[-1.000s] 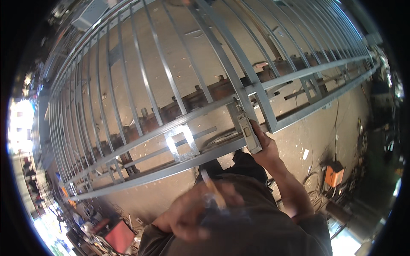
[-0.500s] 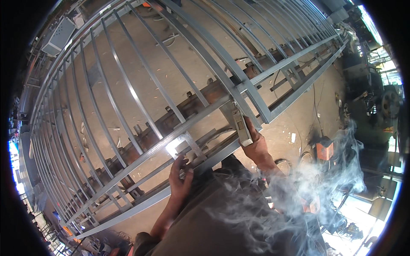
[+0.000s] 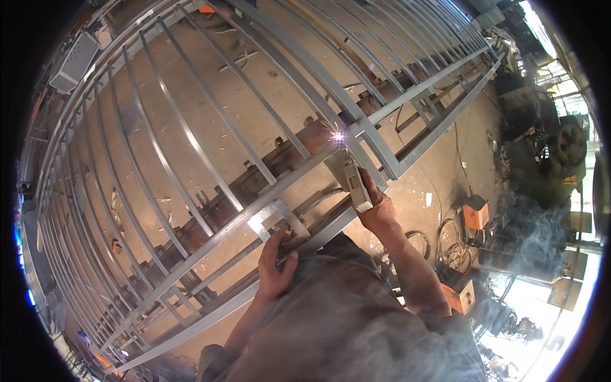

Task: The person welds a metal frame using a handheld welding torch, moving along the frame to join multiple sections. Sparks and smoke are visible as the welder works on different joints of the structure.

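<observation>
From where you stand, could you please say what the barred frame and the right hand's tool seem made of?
The barred frame looks like smooth, bare metal, likely steel: bright streaks run along its bars. The tool, dull and greyish, could be plastic or painted metal.

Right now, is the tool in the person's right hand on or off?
On: bright sparks burst just beyond the tip of the tool in the right hand, at the metal frame.
</observation>
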`<state>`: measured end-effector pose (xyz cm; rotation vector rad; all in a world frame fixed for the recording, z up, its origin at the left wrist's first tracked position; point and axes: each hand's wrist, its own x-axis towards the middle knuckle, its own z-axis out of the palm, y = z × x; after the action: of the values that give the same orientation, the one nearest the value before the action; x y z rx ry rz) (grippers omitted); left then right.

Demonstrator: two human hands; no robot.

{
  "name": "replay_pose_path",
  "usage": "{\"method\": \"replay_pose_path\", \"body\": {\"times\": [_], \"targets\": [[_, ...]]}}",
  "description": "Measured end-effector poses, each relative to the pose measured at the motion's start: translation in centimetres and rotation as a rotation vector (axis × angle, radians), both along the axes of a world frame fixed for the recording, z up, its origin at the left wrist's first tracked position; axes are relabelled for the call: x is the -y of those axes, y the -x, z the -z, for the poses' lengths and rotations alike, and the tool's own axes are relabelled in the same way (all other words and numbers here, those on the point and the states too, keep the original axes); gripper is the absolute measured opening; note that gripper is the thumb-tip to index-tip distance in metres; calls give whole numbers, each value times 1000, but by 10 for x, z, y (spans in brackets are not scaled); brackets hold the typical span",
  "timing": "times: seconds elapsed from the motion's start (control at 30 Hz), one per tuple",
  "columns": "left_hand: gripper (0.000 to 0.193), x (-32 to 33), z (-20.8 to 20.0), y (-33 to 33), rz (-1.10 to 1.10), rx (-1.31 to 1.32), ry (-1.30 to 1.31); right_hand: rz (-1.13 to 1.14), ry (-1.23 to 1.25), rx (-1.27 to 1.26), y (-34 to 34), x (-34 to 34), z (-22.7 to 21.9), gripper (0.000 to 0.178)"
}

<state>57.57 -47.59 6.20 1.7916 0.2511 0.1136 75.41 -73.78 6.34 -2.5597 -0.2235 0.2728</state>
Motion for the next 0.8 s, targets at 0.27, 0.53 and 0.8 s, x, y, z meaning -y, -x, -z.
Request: {"method": "replay_pose_path", "body": {"times": [0.27,0.53,0.8], "targets": [[55,0,8,2,-26,-10,15,19,48,-30,1,-5,-2,78],[47,3,9,2,-71,37,7,52,10,-34,3,-5,-5,79],[33,3,8,3,-148,50,-58,57,-26,7,8,-5,-4,79]]}}
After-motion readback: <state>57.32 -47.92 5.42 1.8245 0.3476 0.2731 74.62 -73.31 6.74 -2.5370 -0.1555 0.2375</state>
